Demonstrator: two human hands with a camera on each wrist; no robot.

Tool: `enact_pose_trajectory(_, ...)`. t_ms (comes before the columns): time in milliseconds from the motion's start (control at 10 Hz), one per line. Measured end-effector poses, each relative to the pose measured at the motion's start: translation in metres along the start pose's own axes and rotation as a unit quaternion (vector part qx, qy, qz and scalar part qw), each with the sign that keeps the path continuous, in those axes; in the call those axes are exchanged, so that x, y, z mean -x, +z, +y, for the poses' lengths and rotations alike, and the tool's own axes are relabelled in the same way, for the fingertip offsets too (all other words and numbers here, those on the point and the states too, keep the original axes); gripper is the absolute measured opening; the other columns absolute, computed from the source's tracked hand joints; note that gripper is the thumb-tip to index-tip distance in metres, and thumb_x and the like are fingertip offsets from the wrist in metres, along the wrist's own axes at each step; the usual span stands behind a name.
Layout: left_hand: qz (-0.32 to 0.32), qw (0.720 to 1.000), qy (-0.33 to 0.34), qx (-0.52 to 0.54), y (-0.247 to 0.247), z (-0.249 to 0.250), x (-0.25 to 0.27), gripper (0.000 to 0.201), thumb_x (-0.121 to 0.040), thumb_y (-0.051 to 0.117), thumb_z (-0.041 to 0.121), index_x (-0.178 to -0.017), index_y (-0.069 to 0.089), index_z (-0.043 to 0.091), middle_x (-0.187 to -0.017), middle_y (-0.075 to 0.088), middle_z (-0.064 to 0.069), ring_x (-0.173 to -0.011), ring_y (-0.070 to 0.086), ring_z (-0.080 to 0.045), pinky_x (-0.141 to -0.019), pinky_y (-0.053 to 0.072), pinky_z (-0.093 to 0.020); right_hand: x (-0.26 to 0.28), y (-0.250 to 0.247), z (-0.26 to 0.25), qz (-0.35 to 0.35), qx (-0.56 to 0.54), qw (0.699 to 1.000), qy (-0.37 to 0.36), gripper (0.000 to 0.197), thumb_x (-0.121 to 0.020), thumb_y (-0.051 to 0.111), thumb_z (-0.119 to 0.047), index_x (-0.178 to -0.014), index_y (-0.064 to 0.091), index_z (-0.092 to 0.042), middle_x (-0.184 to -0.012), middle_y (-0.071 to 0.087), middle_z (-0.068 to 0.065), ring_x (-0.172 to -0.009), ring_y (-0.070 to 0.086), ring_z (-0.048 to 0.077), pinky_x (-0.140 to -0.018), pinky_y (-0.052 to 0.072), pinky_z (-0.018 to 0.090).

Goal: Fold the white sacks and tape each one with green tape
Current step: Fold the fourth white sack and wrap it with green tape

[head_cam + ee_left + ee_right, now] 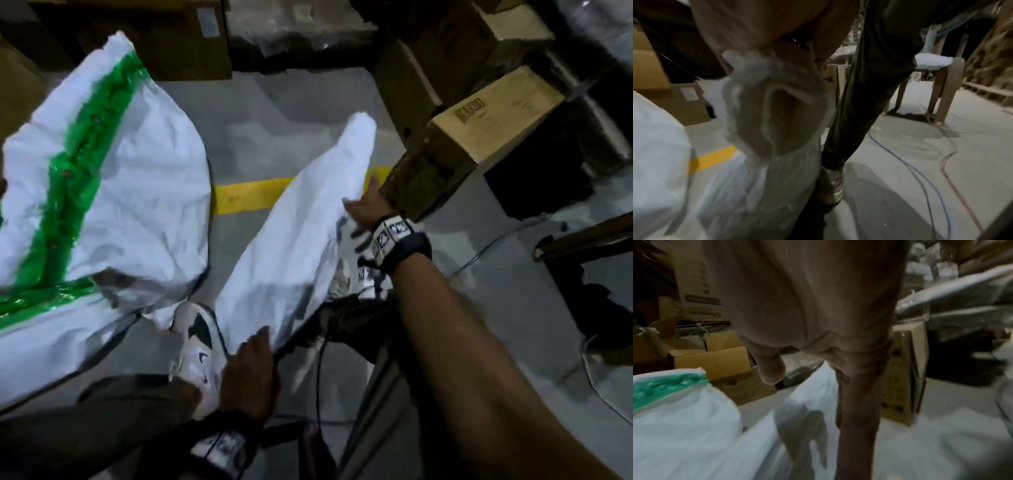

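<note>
A plain white sack (298, 240) stretches away from me over the grey floor, across my shoes. My left hand (257, 346) grips its near end, which shows in the left wrist view as a bunched, gathered mouth (772, 100). My right hand (363, 205) lies on the sack's right edge farther along, fingers (857, 394) straight and the thumb spread. To the left bulges a bigger, filled white sack (137, 192) with strips of shiny green tape (78, 178) along it, also in the right wrist view as green tape (663, 386). No tape roll is in view.
Cardboard boxes (486, 126) stack close on the right and along the back (178, 37). A yellow line (253, 195) crosses the floor between the sacks. Cables (920, 178) run over the floor behind me near a plastic chair (947, 91). My white shoe (198, 346) lies under the sack.
</note>
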State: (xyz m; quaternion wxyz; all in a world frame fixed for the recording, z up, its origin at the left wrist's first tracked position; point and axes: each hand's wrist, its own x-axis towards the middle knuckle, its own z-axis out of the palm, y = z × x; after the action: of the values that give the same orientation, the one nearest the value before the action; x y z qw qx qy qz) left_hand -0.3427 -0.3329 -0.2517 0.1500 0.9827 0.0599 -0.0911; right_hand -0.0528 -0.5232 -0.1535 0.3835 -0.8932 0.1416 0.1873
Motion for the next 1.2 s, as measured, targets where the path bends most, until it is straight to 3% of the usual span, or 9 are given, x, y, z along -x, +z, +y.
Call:
enact_pose_trajectory(100,-0.082,0.993,0.043,0.07,-0.01,0.039,-0.003,0.052,-0.073,0.041,0.028,-0.119,0.049,0.004,-0.081,0.069,-0.015,-0.062,0.069,-0.032,-0.044,0.051,-0.033,0.066,0.052,0.058,-0.114,-0.056,0.987,0.1,0.116,-0.09,0.067,-0.053,-0.155,-0.016,-0.005,-0.156,0.038,0.013,-0.134,0.048,0.037,-0.11,0.041,0.046)
enact_pose_trajectory(300,-0.076,0.994,0.071,0.029,-0.017,0.033,0.014,0.071,-0.083,0.073,0.035,-0.142,0.046,0.007,-0.1,0.068,-0.016,-0.09,0.067,-0.036,-0.075,0.051,-0.041,0.134,0.128,0.115,-0.123,-0.106,0.975,0.15,0.133,-0.031,0.067,-0.097,-0.131,0.063,-0.008,-0.132,0.065,0.01,-0.117,0.063,0.032,-0.103,0.051,0.041)
enact_pose_trajectory(400,-0.063,0.997,0.015,0.029,-0.015,0.021,0.03,0.072,-0.095,0.056,0.047,-0.153,0.032,0.012,-0.119,0.062,-0.014,-0.105,0.061,-0.037,-0.08,0.047,-0.044,0.149,0.112,0.089,-0.075,-0.043,0.991,0.107,0.064,-0.077,0.081,-0.048,-0.12,0.068,-0.003,-0.121,0.07,0.012,-0.109,0.066,0.032,-0.088,0.05,0.026)
enact_pose_trajectory(500,-0.066,0.997,0.019,0.033,-0.02,0.018,0.043,0.077,-0.099,0.054,0.035,-0.158,0.01,0.014,-0.129,0.052,-0.013,-0.109,0.06,-0.036,-0.08,0.05,-0.046,0.158,0.108,0.08,-0.034,0.005,0.995,0.093,0.049,-0.081,0.077,-0.028,-0.119,0.068,0.0,-0.119,0.07,0.017,-0.109,0.067,0.033,-0.09,0.055,0.034)
enact_pose_trajectory(700,-0.12,0.985,0.055,0.111,-0.02,-0.007,0.041,0.099,-0.041,0.091,0.017,-0.128,0.045,0.005,-0.066,0.059,-0.005,-0.045,0.059,-0.025,-0.035,0.043,-0.027,0.184,0.125,0.082,-0.133,-0.04,0.985,0.1,0.094,-0.045,0.081,-0.075,-0.108,0.069,-0.006,-0.103,0.075,0.015,-0.092,0.073,0.032,-0.083,0.061,0.045)
enact_pose_trajectory(900,-0.112,0.977,0.105,0.148,-0.037,-0.005,0.043,0.097,-0.068,0.081,0.037,-0.148,0.028,0.024,-0.114,0.064,-0.011,-0.091,0.065,-0.03,-0.073,0.053,-0.036,0.192,0.136,0.084,-0.144,-0.064,0.979,0.127,0.069,-0.068,0.08,-0.042,-0.118,0.062,0.002,-0.101,0.068,0.016,-0.078,0.068,0.028,-0.063,0.059,0.032)
enact_pose_trajectory(1000,-0.176,0.946,0.013,0.271,-0.07,-0.024,0.033,0.101,-0.059,0.063,0.084,-0.145,0.043,0.035,-0.143,0.053,0.002,-0.122,0.055,-0.018,-0.099,0.044,-0.031,0.18,0.138,0.085,-0.1,-0.051,0.988,0.106,0.05,-0.066,0.084,-0.037,-0.096,0.066,-0.002,-0.092,0.071,0.012,-0.077,0.069,0.027,-0.07,0.059,0.035)
enact_pose_trajectory(1100,-0.154,0.891,-0.17,0.392,-0.088,-0.037,0.022,0.098,-0.051,0.049,0.098,-0.111,0.066,0.023,-0.118,0.069,-0.006,-0.103,0.065,-0.023,-0.078,0.049,-0.03,0.169,0.148,0.092,-0.085,-0.069,0.987,0.116,0.044,-0.062,0.083,-0.05,-0.077,0.062,-0.014,-0.084,0.068,0.005,-0.065,0.067,0.017,-0.085,0.06,0.043)
enact_pose_trajectory(1200,-0.264,0.758,-0.277,0.528,-0.098,-0.043,0.019,0.088,-0.068,0.045,0.096,-0.1,0.067,0.017,-0.098,0.07,-0.018,-0.084,0.068,-0.033,-0.066,0.059,-0.043,0.171,0.152,0.085,-0.077,-0.113,0.981,0.136,0.073,-0.045,0.085,-0.059,-0.091,0.068,-0.004,-0.09,0.075,0.012,-0.08,0.073,0.031,-0.084,0.06,0.05)
